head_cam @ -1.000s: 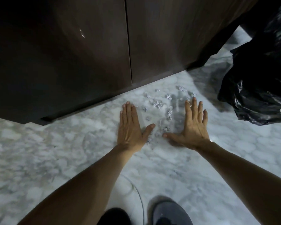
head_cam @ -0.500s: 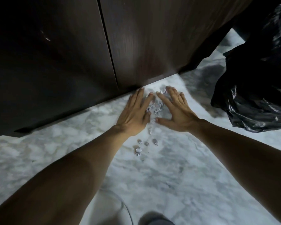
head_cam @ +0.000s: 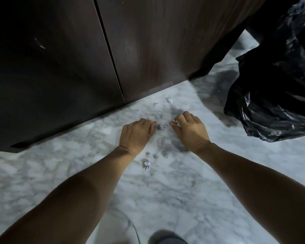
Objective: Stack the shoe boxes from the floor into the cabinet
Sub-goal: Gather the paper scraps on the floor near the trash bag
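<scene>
White-grey marble floor (head_cam: pixel 192 182), dim light, black plastic bag (head_cam: pixel 275 88) at right, small crumpled scraps (head_cam: pixel 146 164) scattered

Bare forearms, no sleeves; one grey shoe (head_cam: pixel 167 239) (toe only).

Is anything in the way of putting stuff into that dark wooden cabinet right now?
Yes: both doors of the dark wooden cabinet are shut. No shoe boxes are in view; only small crumpled paper balls lie between the left hand and right hand.

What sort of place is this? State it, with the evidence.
Probably a home interior: polished white-grey marble floor, tall dark wood-grain cabinet doors, shut, and a shiny black plastic rubbish bag beside them.
</scene>
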